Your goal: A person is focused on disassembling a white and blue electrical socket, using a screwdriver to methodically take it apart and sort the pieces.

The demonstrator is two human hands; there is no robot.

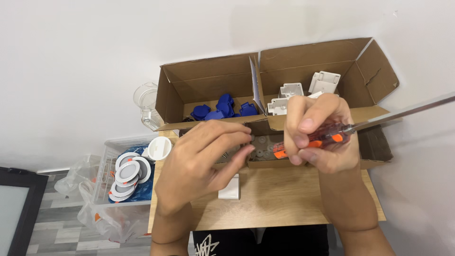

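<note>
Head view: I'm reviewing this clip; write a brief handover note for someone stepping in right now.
Right hand: grip shut on a screwdriver with a clear orange handle, shaft pointing right.
Left hand: fingers curled, pinching something small; cannot tell what.
Things: white plastic piece on the wooden table; blue parts in the left cardboard box, white housings in the right.
Done/left: no finished assembly visible; progress cannot be judged.

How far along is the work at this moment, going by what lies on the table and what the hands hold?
Done: nothing finished shows; blue parts and white housings sit sorted in the cardboard boxes. In hand: the right hand grips an orange-handled screwdriver; the left hand pinches something too small to tell. Left: the white piece on the wooden table lies untouched.
</note>
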